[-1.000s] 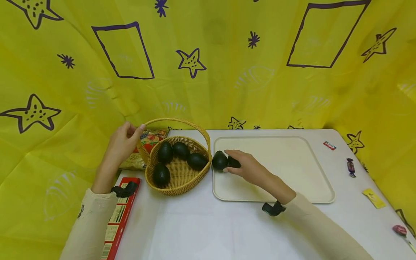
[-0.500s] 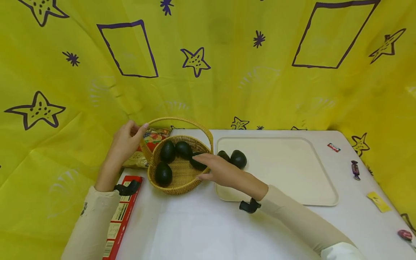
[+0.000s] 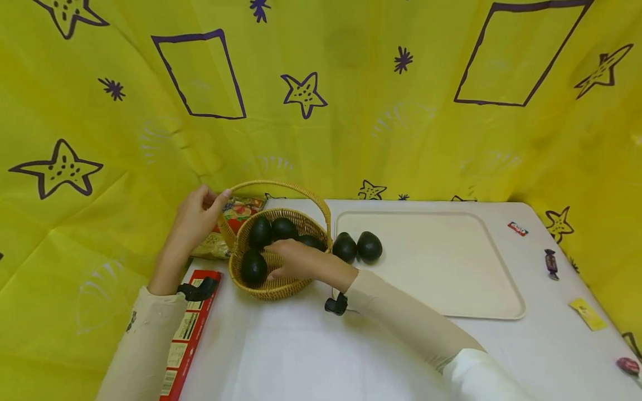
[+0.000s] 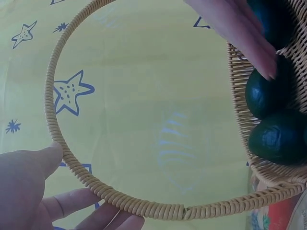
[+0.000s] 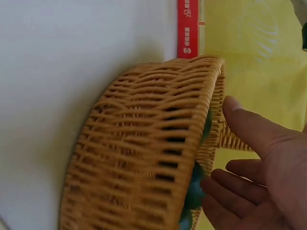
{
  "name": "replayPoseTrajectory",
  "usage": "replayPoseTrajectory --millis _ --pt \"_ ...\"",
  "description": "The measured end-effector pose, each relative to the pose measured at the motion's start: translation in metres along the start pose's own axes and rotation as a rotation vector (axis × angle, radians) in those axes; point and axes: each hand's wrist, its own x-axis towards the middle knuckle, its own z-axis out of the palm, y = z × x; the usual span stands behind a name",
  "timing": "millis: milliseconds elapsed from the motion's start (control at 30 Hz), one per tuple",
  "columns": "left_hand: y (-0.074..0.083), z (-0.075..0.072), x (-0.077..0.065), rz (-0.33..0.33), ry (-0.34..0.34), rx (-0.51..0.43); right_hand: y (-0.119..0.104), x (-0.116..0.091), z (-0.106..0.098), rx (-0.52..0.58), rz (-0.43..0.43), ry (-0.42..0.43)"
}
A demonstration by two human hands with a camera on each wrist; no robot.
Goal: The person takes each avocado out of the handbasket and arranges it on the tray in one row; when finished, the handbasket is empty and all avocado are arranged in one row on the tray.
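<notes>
A wicker basket [image 3: 271, 294] with a tall hooped handle [image 3: 273, 183] stands left of centre, several dark green avocados in it. My left hand [image 3: 197, 216] pinches the handle on its left side, thumb and fingertips against the cane in the left wrist view. My right hand [image 3: 300, 260] reaches over the basket's right rim, palm down, holding nothing. Its thumb and fingers are apart, close to the front-left avocado [image 3: 253, 268]; it partly covers the avocado [image 3: 312, 241] at the right. Two more avocados, one [image 3: 344, 248] beside the other [image 3: 369, 247], sit on a cream tray [image 3: 431, 273].
Behind the basket lies a red and gold food packet [image 3: 213, 247]. A long red box [image 3: 186, 334] lies front left, under my left forearm. Along the right edge are small wrapped sweets, a yellow one [image 3: 587, 314] among them, and a lollipop [image 3: 628, 366]. A yellow curtain closes the back.
My right hand has let go of the avocado on the tray's left side and moved left over the basket. The left hand stays on the handle.
</notes>
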Motion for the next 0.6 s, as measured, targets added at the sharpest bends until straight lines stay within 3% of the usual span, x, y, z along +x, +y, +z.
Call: replayPoseTrajectory --millis 267,600 --pt "0.001 -0.001 0.001 -0.006 -0.014 0.001 -0.022 0.031 0.013 -0.153 0.025 -0.091" --pt "0.001 0.000 0.000 0.000 -0.005 0.007 -0.032 0.044 0.022 -0.248 0.075 -0.086"
